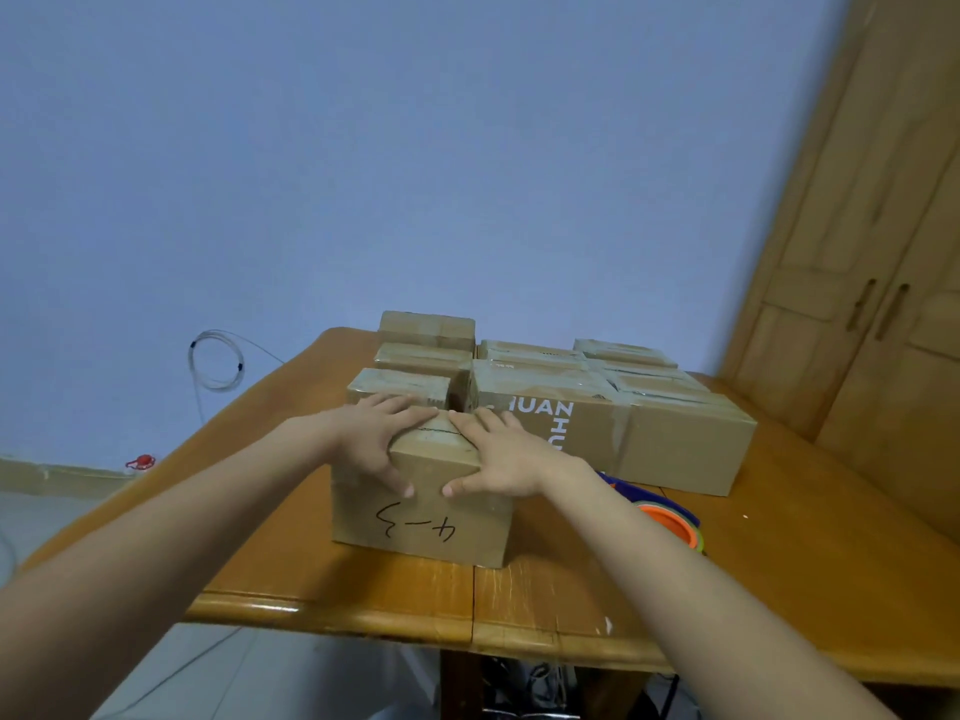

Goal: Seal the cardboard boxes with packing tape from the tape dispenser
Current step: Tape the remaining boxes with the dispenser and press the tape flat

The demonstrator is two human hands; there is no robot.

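Observation:
A small cardboard box (421, 527) marked "4-3" on its near side stands near the table's front edge. My left hand (379, 439) lies flat on the left half of its top, thumb down over the front face. My right hand (498, 454) presses the right half the same way. The flaps' seam shows between my fingertips. The tape dispenser (670, 517), blue with an orange roll, lies on the table just right of the box, partly hidden by my right forearm.
Several taped cardboard boxes (675, 439) are stacked behind and to the right on the wooden table (332, 584). A wooden wardrobe (872, 314) stands at the right. A coiled cable (215, 361) hangs on the blue wall at the left.

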